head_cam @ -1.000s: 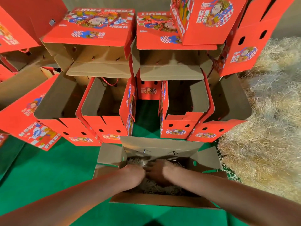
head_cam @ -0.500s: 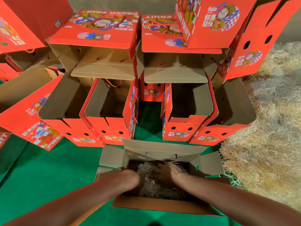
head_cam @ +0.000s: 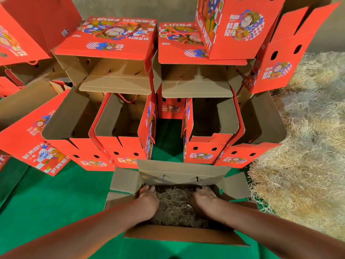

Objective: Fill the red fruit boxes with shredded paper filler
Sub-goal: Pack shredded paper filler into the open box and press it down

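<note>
Hands apart inside open box (head_cam: 173, 237), left hand (head_cam: 148, 200) and right hand (head_cam: 203, 200) palms-down, fingers spread on shredded paper (head_cam: 175, 206)

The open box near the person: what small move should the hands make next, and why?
Probably press the shredded paper flat into the corners. Both the left hand and the right hand are inside the open box, apart at its sides, and the filler between them looks loose and uneven.
</note>
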